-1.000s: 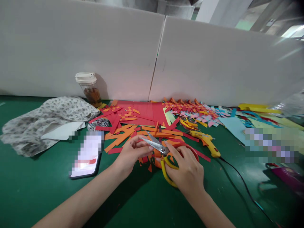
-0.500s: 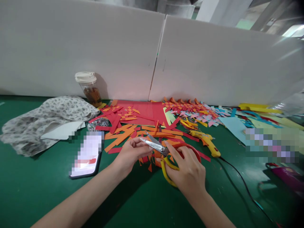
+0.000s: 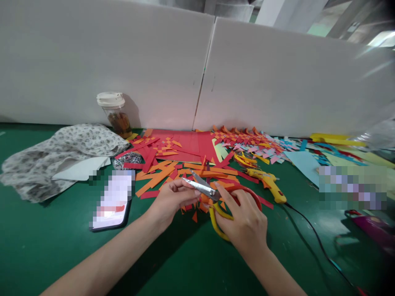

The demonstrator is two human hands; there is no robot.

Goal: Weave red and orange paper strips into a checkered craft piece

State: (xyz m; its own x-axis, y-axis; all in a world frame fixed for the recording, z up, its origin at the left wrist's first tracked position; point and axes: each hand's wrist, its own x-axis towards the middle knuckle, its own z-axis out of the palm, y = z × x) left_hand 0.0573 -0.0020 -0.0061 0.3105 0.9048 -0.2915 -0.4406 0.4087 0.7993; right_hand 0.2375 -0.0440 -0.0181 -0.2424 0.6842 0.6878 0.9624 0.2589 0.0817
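Observation:
A pair of scissors (image 3: 202, 188) with a red and a yellow handle loop is in my right hand (image 3: 247, 220), whose fingers are wrapped round the handles. The blades stand slightly apart and point to the upper left. My left hand (image 3: 173, 201) is closed in a pinch beside the blades; whatever is between its fingertips is too small or hidden to make out. Below and behind the scissors lie orange paper strips (image 3: 160, 177) and red strips, with small orange paper scraps (image 3: 194, 216) nearest to me.
A phone (image 3: 114, 199) and patterned cloth (image 3: 74, 144) lie left, with a lidded cup (image 3: 115, 117) behind. A yellow glue gun (image 3: 268, 185) with a black cord lies right. Woven paper pieces (image 3: 247, 137) and a red sheet (image 3: 182, 144) lie against the white partition (image 3: 138, 61).
Less orange paper shows beneath the scissors' pivot than before. Both hands and the scissors are in almost the same place.

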